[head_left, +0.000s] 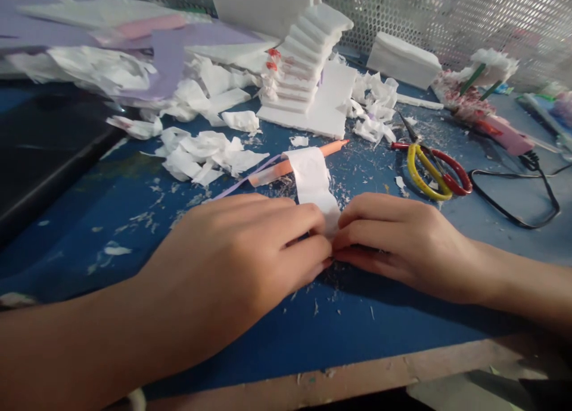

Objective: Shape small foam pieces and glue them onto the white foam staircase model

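A narrow white paper strip (313, 176) runs down between my two hands, and its far end lies over an orange marker pen (274, 171). My left hand (250, 238) has its fingers curled and pinches the near end of the strip from the left. From the right, my right hand (402, 238) meets it with its fingertips pressed together at the same spot. The fingertips hide the strip's lower end. A thin purple strip (250, 176) slants beside the pen. Scissors with one yellow and one red handle (429, 171) lie beyond my right hand.
Crumpled white scraps (208, 152) litter the blue table (286, 351). A stack of folded white pieces (301, 59) stands at the back on a white slab. A black flat object (49, 143) lies left. A pink tool with a black cord (504, 134) lies right, before a perforated metal panel (415, 12).
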`<state>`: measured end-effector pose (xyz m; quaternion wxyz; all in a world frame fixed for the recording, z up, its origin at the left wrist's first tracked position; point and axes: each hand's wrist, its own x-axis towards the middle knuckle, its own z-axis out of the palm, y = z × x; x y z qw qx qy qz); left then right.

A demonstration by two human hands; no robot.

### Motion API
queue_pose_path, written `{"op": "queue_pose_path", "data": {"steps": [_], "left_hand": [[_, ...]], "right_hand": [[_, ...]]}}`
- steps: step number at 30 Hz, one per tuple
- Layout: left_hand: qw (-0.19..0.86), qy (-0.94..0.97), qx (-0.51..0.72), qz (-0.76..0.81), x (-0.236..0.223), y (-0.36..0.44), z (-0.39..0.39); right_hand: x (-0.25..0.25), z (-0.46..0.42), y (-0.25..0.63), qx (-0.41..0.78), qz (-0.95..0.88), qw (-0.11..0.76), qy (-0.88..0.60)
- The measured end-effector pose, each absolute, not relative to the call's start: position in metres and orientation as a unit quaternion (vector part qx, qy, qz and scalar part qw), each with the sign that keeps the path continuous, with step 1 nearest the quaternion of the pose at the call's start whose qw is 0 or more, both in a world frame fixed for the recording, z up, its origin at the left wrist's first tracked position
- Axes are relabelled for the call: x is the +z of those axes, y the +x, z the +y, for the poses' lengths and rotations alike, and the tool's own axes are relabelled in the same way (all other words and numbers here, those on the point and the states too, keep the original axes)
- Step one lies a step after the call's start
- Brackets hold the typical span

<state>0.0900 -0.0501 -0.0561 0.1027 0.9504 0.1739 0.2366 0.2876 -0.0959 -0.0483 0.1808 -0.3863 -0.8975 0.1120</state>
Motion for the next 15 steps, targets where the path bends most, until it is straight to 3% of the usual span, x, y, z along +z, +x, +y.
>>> {"op": "queue_pose_path", "data": {"steps": [4, 15], "left_hand": [[-0.01, 0.967, 0.211, 0.139, -0.056, 0.0893, -0.0499], [0.147, 0.947, 0.178, 0.223, -0.0551, 0.0987, -0.0416]], "right_hand": [[-0.0448, -0.0939, 0.2871, 0.168, -0.886, 0.176, -0.395], [-0.0453, -0.0936, 0.2855, 0.191, -0.874, 0.179, -0.409]]}}
